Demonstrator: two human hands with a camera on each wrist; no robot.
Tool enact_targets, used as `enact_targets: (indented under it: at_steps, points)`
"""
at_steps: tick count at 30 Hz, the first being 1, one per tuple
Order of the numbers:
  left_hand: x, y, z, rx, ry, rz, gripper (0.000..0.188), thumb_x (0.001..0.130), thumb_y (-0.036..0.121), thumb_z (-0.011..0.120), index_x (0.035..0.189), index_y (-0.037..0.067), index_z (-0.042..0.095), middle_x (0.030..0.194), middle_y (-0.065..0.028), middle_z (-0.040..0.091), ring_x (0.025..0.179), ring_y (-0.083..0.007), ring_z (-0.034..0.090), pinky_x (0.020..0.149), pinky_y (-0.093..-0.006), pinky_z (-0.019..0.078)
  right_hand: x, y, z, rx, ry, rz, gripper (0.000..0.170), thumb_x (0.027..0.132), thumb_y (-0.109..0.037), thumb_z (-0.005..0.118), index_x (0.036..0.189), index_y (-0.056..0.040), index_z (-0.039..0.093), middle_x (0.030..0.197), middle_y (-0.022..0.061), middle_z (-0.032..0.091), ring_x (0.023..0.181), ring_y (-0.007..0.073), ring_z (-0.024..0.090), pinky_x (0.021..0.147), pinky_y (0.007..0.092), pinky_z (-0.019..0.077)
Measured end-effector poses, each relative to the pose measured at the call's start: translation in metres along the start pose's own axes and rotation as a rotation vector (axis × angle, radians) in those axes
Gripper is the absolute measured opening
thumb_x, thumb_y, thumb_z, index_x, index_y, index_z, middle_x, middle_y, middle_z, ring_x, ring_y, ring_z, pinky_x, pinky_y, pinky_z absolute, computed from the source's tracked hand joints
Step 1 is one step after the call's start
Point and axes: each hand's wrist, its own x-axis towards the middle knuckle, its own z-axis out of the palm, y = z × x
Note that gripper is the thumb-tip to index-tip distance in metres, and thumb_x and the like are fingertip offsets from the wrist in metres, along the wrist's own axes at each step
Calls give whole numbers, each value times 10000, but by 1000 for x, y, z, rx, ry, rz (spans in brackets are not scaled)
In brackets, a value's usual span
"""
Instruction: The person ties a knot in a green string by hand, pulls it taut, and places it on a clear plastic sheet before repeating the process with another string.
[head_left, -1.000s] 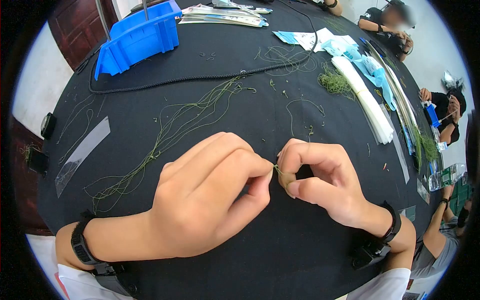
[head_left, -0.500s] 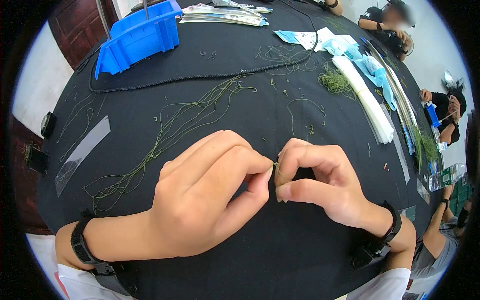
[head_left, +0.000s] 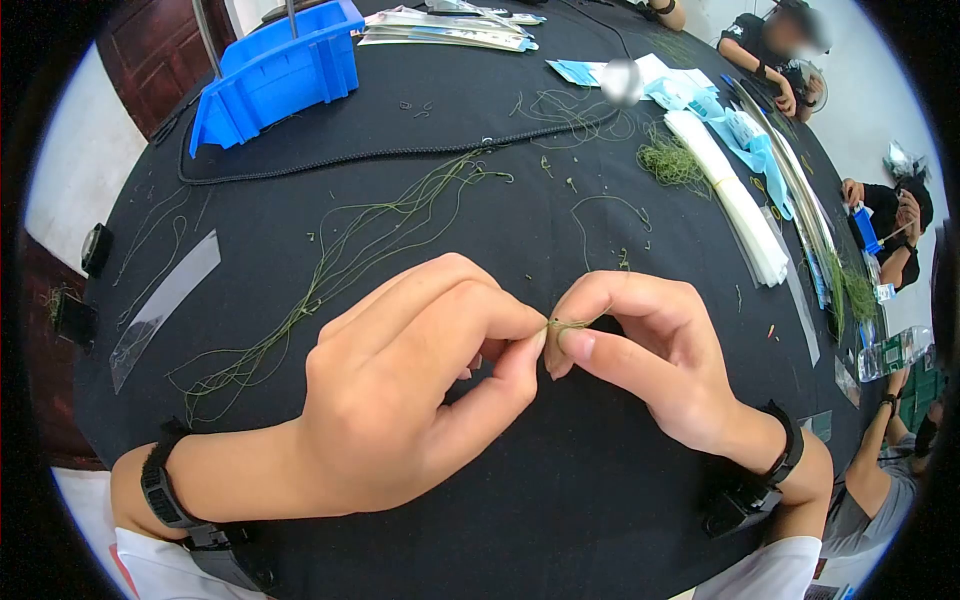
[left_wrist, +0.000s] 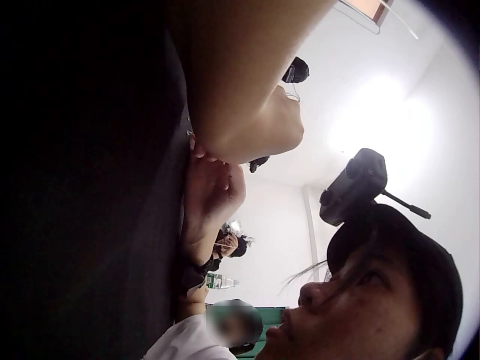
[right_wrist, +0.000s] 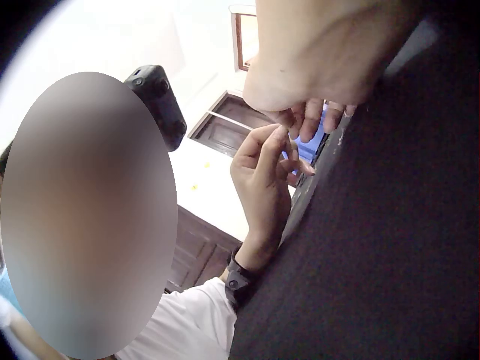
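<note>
In the head view the left hand [head_left: 410,385] pinches a green thread [head_left: 572,324] between thumb and index finger. Close against its fingertips, the right hand [head_left: 655,360] pinches the same thread, thumb over the index finger. A short piece of thread shows between the two hands; finer detail is too small to tell. Both hands are above the black cloth [head_left: 560,490]. The right wrist view shows the left hand [right_wrist: 262,172] with its thumb and index tips together, and the left wrist view shows the right hand [left_wrist: 214,187] near the left one.
Loose green threads [head_left: 345,262] lie left of centre. Behind them are a black cord [head_left: 340,160] and a blue bin [head_left: 285,75]. To the right are a green thread tangle [head_left: 672,163], white strips [head_left: 730,200] and blue-white packaging [head_left: 690,90]. A clear strip [head_left: 170,300] lies left.
The right thumb has moved up and left onto the thread beside the left fingertips, and the right fingers have shifted slightly. The left hand has hardly moved.
</note>
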Motion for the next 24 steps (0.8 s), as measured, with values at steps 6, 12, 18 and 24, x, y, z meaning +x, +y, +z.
enact_targets:
  at_steps: [6, 12, 18, 24]
  points:
    - [0, 0, 1, 3, 9, 2, 148, 702, -92, 668, 823, -20, 624, 716, -96, 592, 593, -130, 578, 496, -216, 461, 0, 0, -2, 3, -8, 2, 119, 861, -103, 617, 870, 15, 633, 771, 39, 624, 757, 92, 561, 725, 251, 435]
    - [-2, -1, 3, 18, 24, 24, 152, 698, -98, 666, 823, -22, 623, 710, -99, 589, 587, -136, 575, 493, -217, 457, 1, 0, 2, 8, 57, -15, 81, 849, -74, 621, 859, 6, 627, 795, 28, 610, 779, 83, 540, 732, 241, 423]
    - [-1, 0, 1, 32, 10, 11, 151, 702, -98, 663, 828, -24, 622, 717, -96, 589, 592, -131, 573, 499, -215, 457, 0, 3, -1, -13, 18, -25, 55, 824, -43, 629, 848, 6, 620, 784, 21, 599, 771, 81, 534, 730, 243, 422]
    - [0, 0, 1, 40, 8, 34, 159, 700, -102, 662, 833, -24, 621, 723, -97, 589, 597, -130, 574, 498, -213, 459, 0, -2, -1, 50, 28, 8, 60, 834, -56, 623, 854, 1, 620, 784, 20, 602, 767, 79, 533, 724, 241, 421]
